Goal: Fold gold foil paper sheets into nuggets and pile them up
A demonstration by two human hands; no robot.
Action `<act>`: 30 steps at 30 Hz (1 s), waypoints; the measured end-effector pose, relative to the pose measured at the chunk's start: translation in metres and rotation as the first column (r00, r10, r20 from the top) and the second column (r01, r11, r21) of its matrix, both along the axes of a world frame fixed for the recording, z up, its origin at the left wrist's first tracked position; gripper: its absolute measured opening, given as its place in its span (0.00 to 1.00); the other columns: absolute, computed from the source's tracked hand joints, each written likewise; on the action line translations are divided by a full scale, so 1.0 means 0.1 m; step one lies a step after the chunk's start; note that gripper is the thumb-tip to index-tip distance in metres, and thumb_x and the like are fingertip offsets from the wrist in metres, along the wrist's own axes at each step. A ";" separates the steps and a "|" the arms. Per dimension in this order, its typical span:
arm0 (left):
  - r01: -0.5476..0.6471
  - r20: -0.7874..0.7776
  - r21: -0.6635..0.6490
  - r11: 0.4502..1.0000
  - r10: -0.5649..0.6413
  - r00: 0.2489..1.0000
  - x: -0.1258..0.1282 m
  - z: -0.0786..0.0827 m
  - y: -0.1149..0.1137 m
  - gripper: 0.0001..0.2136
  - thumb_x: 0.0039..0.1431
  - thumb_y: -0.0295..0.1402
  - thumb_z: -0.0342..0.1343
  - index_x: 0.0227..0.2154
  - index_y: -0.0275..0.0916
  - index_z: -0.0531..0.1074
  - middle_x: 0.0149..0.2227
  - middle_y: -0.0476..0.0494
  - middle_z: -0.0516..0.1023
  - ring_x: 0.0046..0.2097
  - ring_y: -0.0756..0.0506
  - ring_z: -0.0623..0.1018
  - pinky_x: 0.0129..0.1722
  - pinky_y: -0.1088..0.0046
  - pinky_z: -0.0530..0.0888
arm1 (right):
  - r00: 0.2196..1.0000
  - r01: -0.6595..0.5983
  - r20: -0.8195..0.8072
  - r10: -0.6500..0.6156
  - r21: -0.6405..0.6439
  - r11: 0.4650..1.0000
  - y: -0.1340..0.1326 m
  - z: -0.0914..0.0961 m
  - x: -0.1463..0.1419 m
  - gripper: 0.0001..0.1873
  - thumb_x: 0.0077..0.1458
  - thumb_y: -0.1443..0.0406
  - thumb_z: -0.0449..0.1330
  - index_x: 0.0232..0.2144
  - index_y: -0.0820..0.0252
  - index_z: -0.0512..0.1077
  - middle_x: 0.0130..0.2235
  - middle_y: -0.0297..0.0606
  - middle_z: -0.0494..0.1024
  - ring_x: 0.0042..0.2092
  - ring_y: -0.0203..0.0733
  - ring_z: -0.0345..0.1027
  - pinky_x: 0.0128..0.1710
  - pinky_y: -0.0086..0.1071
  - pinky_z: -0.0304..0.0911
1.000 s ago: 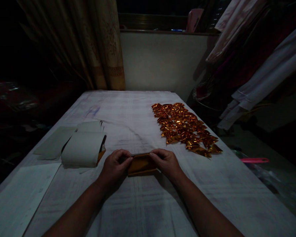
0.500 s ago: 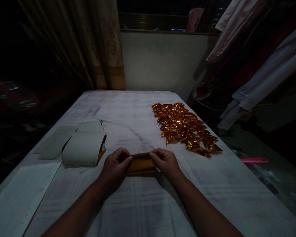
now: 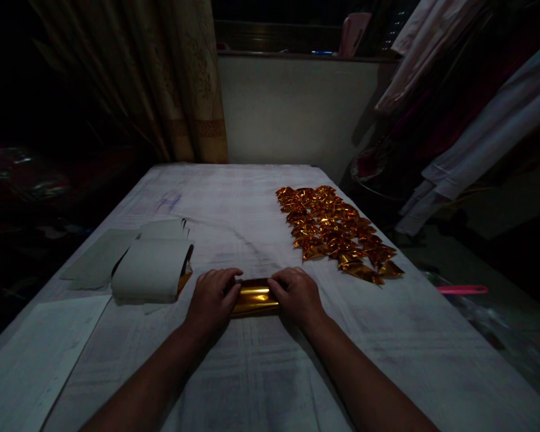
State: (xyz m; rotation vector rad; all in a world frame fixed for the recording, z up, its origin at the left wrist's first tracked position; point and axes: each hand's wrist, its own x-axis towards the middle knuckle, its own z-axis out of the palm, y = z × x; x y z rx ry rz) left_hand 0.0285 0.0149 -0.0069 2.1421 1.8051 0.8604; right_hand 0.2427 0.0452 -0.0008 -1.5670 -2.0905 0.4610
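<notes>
Between my two hands lies a sheet of gold foil paper (image 3: 254, 300), curled into a flattened roll near the front of the table. My left hand (image 3: 213, 297) grips its left end, with the thumb on the shiny face and the index finger stretched out above. At the other end, my right hand (image 3: 297, 294) pinches the foil paper between thumb and bent fingers. Several folded gold foil pieces (image 3: 328, 225) sit in rows to the right, beyond my right hand. To the left is a stack of pale-backed sheets (image 3: 150, 273), bent over, gold showing at its edge.
A pale cloth (image 3: 234, 204) covers the table. Flat sheets (image 3: 103, 255) and a large white paper (image 3: 49, 354) lie at the left. A curtain (image 3: 180, 84) hangs behind, clothes (image 3: 490, 126) hang at right, and a pink handle (image 3: 463, 290) shows past the table's right edge.
The foil paper has turned from a dull, open-topped fold to a rounded roll with its shiny face up. Both hands have settled lower and flatter over its ends.
</notes>
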 end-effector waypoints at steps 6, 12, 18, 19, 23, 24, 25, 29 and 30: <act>0.008 -0.097 -0.010 1.000 -0.009 0.995 0.01 -0.01 0.05 0.11 0.60 0.29 0.56 0.45 0.43 0.76 0.41 0.45 0.81 0.45 0.40 0.76 0.48 0.59 0.69 | 0.994 0.047 0.103 -0.041 -0.054 0.997 0.02 0.08 -0.06 0.07 0.58 0.64 0.63 0.29 0.54 0.79 0.33 0.36 0.81 0.39 0.42 0.70 0.38 0.32 0.57; 0.095 -0.141 0.017 0.995 -0.092 0.986 0.02 0.06 0.06 0.05 0.59 0.28 0.60 0.32 0.45 0.79 0.42 0.45 0.77 0.47 0.41 0.74 0.49 0.60 0.67 | 0.994 0.050 0.101 -0.042 -0.083 0.995 0.03 0.09 -0.06 0.06 0.56 0.65 0.64 0.26 0.56 0.76 0.32 0.36 0.79 0.38 0.42 0.69 0.37 0.32 0.55; 0.134 -0.130 -0.028 0.991 -0.137 0.982 -0.03 0.06 0.08 0.07 0.59 0.30 0.58 0.36 0.46 0.81 0.43 0.46 0.78 0.48 0.40 0.74 0.52 0.57 0.65 | 1.000 -0.015 -0.019 0.015 -0.007 1.000 0.06 0.06 -0.02 0.08 0.53 0.71 0.62 0.35 0.56 0.77 0.37 0.37 0.79 0.41 0.43 0.70 0.41 0.32 0.60; 0.137 -0.127 -0.030 0.990 -0.139 0.982 -0.04 0.06 0.08 0.07 0.60 0.31 0.58 0.37 0.46 0.81 0.43 0.46 0.78 0.48 0.40 0.74 0.52 0.56 0.65 | 0.996 -0.087 -0.033 0.088 0.045 0.995 0.06 0.05 -0.02 0.10 0.53 0.73 0.61 0.36 0.56 0.77 0.38 0.38 0.79 0.43 0.43 0.70 0.43 0.33 0.60; 0.129 -0.121 -0.018 0.991 -0.131 0.984 -0.04 0.05 0.07 0.08 0.60 0.32 0.57 0.37 0.46 0.81 0.44 0.45 0.77 0.49 0.40 0.73 0.52 0.57 0.66 | 0.908 -0.417 0.036 0.417 0.171 0.893 0.01 0.04 -0.06 0.15 0.52 0.73 0.61 0.41 0.54 0.79 0.43 0.39 0.81 0.46 0.46 0.69 0.47 0.36 0.61; 0.126 -0.120 -0.017 0.992 -0.127 0.985 -0.04 0.04 0.06 0.08 0.60 0.32 0.57 0.37 0.46 0.81 0.43 0.45 0.77 0.49 0.40 0.73 0.52 0.57 0.66 | 0.877 -0.481 0.062 0.477 0.160 0.862 0.00 0.03 -0.08 0.15 0.53 0.72 0.61 0.42 0.53 0.80 0.44 0.38 0.81 0.46 0.45 0.70 0.46 0.36 0.61; 0.125 -0.118 -0.019 0.992 -0.126 0.985 -0.04 0.04 0.06 0.07 0.60 0.32 0.57 0.37 0.46 0.81 0.43 0.45 0.77 0.49 0.40 0.73 0.52 0.57 0.66 | 0.846 -0.533 0.080 0.527 0.140 0.834 -0.01 0.01 -0.10 0.15 0.54 0.71 0.62 0.42 0.52 0.80 0.45 0.37 0.81 0.46 0.45 0.70 0.45 0.35 0.61; 0.121 -0.111 -0.027 0.992 -0.123 0.986 -0.02 0.04 0.04 0.07 0.60 0.32 0.57 0.36 0.47 0.80 0.44 0.45 0.77 0.50 0.40 0.73 0.52 0.56 0.66 | 0.793 -0.609 0.099 0.601 0.107 0.786 -0.06 -0.03 -0.12 0.10 0.58 0.66 0.61 0.40 0.50 0.81 0.40 0.34 0.82 0.41 0.41 0.71 0.41 0.32 0.61; 0.118 -0.110 -0.027 0.993 -0.120 0.987 -0.02 0.04 0.04 0.08 0.60 0.31 0.56 0.37 0.47 0.80 0.45 0.45 0.77 0.51 0.40 0.73 0.53 0.57 0.66 | 0.796 -0.605 0.104 0.596 0.113 0.789 -0.07 -0.02 -0.11 0.09 0.58 0.66 0.61 0.38 0.50 0.82 0.38 0.34 0.81 0.39 0.40 0.70 0.39 0.31 0.60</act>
